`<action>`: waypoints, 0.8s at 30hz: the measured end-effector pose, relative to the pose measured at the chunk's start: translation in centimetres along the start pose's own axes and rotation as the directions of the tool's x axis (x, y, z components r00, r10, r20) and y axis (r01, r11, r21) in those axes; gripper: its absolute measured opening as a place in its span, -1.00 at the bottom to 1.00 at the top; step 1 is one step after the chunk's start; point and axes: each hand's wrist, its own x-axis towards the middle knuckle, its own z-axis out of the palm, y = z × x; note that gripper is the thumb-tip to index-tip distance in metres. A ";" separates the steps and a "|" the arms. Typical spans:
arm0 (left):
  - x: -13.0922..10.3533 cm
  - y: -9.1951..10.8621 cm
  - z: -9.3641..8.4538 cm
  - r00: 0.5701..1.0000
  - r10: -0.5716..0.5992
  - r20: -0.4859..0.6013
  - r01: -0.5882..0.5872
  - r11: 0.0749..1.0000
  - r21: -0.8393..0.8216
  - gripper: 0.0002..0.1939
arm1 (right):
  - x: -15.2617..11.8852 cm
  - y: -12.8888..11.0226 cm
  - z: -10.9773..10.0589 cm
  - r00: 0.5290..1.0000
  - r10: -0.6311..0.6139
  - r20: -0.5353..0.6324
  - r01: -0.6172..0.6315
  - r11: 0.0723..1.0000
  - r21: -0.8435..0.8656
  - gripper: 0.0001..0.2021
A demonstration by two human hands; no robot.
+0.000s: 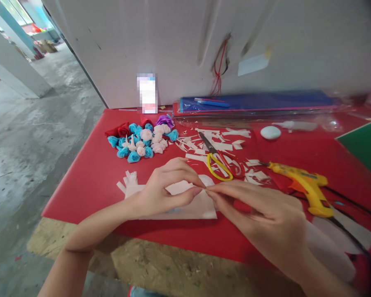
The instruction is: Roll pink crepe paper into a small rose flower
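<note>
My left hand [165, 187] and my right hand [266, 210] meet fingertip to fingertip above the table's front part. Each is closed in a pinch of thumb and forefinger; whatever lies between the tips is too small to make out. Under them lies a sheet of pale paper [200, 208], partly covered by my left hand. Pale cut strips [130, 180] stick out to the left of that hand. Just beyond the fingertips rest scissors [218, 159] with one yellow and one red handle. A yellow glue gun [309, 183] lies to the right, near my right hand.
Blue, pale pink, red and purple flowers [142, 140] are heaped at the back left of the red table [80, 181]. Paper scraps [198, 144] surround the scissors. A phone [147, 94] leans on the wall. A white egg-shaped object [270, 132] sits at the back right.
</note>
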 end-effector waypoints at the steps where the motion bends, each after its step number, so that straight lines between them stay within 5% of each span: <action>1: 0.0 0.0 0.0 1.000 0.013 -0.002 -0.013 1.000 0.019 -0.93 | 0.0 0.0 0.0 1.000 0.025 0.006 -0.025 0.999 0.020 -0.87; 9: 0.0 -0.2 -0.2 0.999 0.021 0.029 -0.021 1.000 -0.002 -0.91 | 1.1 0.4 -0.3 0.977 0.192 0.095 -0.209 0.950 0.231 -0.87; 16: 0.1 -0.2 -0.4 0.995 0.096 0.024 -0.098 0.991 0.089 -0.89 | 0.1 1.2 0.5 0.854 0.411 0.318 -0.520 0.677 0.521 -0.96; 24: 0.1 0.0 -0.2 0.997 0.077 -0.019 -0.073 0.985 0.155 -0.87 | 0.6 0.7 0.4 0.933 0.312 0.178 -0.356 0.873 0.333 -0.93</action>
